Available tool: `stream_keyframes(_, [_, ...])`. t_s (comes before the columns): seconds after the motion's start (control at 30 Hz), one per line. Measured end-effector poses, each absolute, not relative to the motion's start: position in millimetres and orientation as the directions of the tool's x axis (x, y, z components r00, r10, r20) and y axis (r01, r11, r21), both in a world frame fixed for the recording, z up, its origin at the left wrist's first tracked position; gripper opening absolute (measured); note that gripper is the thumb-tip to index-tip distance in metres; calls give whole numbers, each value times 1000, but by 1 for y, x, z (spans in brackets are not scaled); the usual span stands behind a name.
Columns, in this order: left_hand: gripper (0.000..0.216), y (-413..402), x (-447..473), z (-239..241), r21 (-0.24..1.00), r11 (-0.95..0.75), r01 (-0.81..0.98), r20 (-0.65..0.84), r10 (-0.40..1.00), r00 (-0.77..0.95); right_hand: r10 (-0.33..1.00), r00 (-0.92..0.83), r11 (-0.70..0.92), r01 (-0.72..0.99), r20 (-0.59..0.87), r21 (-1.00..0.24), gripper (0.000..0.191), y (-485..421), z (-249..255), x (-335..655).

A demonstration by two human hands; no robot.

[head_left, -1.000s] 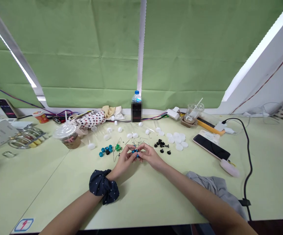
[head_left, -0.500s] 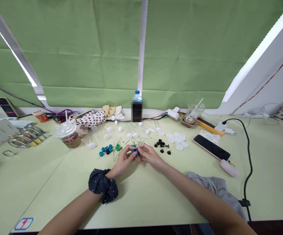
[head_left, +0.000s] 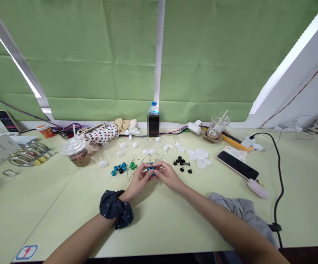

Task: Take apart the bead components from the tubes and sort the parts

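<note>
Between my fingertips is a small blue and black part (head_left: pixel 151 169), mostly covered by the fingers, so its exact kind is hidden. My left hand (head_left: pixel 140 177) pinches it from the left, a dark dotted scrunchie (head_left: pixel 116 209) round that wrist. From the other side my right hand (head_left: pixel 167 176) closes on the same part, its thumb near the left thumb. Left of the hands lie several round blue pieces (head_left: pixel 116 168), a black piece (head_left: pixel 121 171) and small green pieces (head_left: pixel 133 165). Several black flanged pieces (head_left: pixel 182 169) are scattered to the right.
White discs (head_left: pixel 201 165) and clear tubes with white caps (head_left: pixel 103 164) lie beyond the hands. A lidded drink cup (head_left: pixel 78 154) stands left, a water bottle (head_left: pixel 154 109) at the back. On the right are a phone (head_left: pixel 237 165), grey cloth (head_left: pixel 238 205) and black cable (head_left: pixel 280 183).
My right thumb and fingers have shifted slightly to the left on the blue and black part, bringing the thumb tips closer together. The things on the table have stayed put.
</note>
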State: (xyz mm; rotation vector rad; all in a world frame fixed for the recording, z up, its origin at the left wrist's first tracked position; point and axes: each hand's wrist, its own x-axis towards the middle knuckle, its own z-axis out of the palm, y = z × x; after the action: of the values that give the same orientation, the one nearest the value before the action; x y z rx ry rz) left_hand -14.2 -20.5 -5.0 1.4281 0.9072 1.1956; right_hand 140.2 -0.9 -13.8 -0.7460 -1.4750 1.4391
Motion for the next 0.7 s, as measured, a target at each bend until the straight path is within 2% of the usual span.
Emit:
stream_keyframes(0.17, [27, -21, -12, -6, 982, -177, -66, 186, 962, 200, 903, -383, 145, -157, 196, -977, 31, -3, -10, 139])
stream_keyframes(0.33, [29, -22, -12, -6, 977, -202, -63, 210, 955, 209, 918, -388, 21, -160, 82, -987, 34, 0, -7, 143])
stream_keyframes(0.53, [25, -21, -14, -7, 974, -217, -71, 228, 944, 237, 888, -429, 82, -208, 166, -975, 34, 0, -6, 146])
stream_keyframes(0.7, [25, -21, -13, -7, 977, -207, -50, 213, 945, 247, 911, -399, 44, -161, 106, -986, 33, 1, -8, 143])
